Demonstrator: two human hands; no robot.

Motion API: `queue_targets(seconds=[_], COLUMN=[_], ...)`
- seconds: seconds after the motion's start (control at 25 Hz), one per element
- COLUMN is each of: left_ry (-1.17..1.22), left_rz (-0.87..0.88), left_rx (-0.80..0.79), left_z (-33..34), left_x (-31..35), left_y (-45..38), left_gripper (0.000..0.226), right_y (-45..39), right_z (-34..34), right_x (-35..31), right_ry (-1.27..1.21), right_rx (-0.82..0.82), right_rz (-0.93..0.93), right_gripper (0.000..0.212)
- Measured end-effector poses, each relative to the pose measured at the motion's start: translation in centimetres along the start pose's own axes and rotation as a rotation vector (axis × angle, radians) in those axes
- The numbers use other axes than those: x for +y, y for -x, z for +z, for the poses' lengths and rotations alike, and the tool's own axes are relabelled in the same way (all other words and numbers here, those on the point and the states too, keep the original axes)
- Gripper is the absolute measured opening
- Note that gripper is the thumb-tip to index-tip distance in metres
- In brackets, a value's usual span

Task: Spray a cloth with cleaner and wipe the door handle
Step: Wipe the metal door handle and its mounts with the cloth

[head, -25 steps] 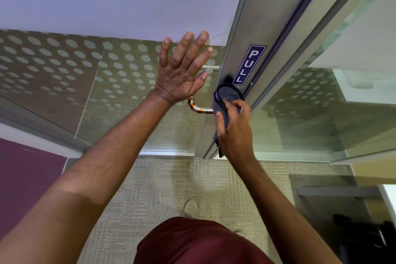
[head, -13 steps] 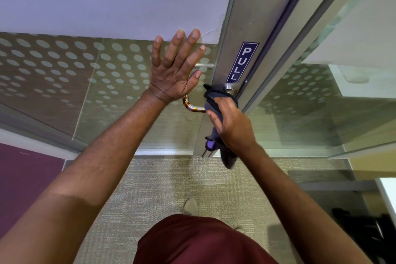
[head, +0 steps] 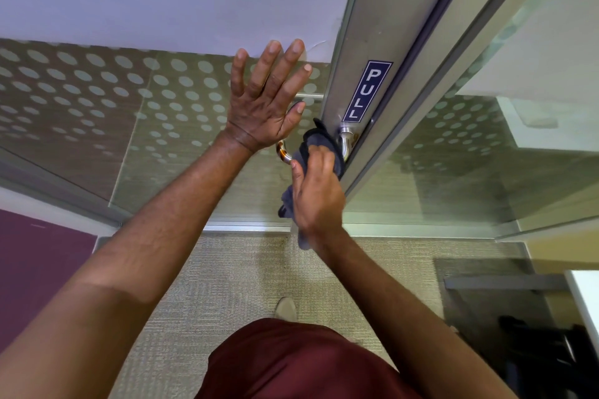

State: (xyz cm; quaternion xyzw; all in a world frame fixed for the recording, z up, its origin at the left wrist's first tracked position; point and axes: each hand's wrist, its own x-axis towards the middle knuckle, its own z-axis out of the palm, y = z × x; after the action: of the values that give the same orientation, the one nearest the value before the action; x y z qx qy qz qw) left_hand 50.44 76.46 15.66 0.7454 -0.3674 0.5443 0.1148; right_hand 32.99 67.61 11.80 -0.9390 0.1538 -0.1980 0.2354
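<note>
A curved metal door handle (head: 344,141) is fixed to the aluminium door frame, just below a blue PULL sign (head: 366,91). My right hand (head: 316,194) grips a dark grey cloth (head: 319,142) and holds it wrapped over the handle's middle. Only the handle's two ends show: the mount by the frame and a shiny bend at the left. My left hand (head: 269,100) lies flat with spread fingers on the dotted glass door (head: 97,100) beside the handle. No spray bottle is in view.
The door frame (head: 376,42) runs diagonally up the right of centre, with more glass panels (head: 470,155) to its right. Beige carpet (head: 201,285) covers the floor below, where one shoe (head: 286,308) shows. A purple panel (head: 35,262) sits at lower left.
My right hand has slid the cloth along the handle, away from the mount near the frame, so the mount now shows. My left hand stays flat on the glass.
</note>
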Motion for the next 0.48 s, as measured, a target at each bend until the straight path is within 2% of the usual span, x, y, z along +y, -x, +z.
queue_targets(seconds=[0.16,0.36,0.48], left_ry=[0.006,-0.003,-0.010], left_rz=[0.004,0.004,0.008], left_rx=[-0.010,-0.019,-0.026], left_z=[-0.1,-0.5,-0.7], left_x=[0.0,0.0,0.1], left_y=[-0.1,-0.2,-0.3], left_gripper=[0.059,0.058,0.056], right_y=[0.1,-1.0,-2.9], right_z=[0.2,-1.9,-3.4], right_x=[-0.7,4.6,7.5], right_ry=[0.000,0.061,0.008], right_rx=[-0.051,-0.049,-0.141], right_rz=[-0.098,-0.266,-0.277], right_gripper=[0.052,0.052,0.050])
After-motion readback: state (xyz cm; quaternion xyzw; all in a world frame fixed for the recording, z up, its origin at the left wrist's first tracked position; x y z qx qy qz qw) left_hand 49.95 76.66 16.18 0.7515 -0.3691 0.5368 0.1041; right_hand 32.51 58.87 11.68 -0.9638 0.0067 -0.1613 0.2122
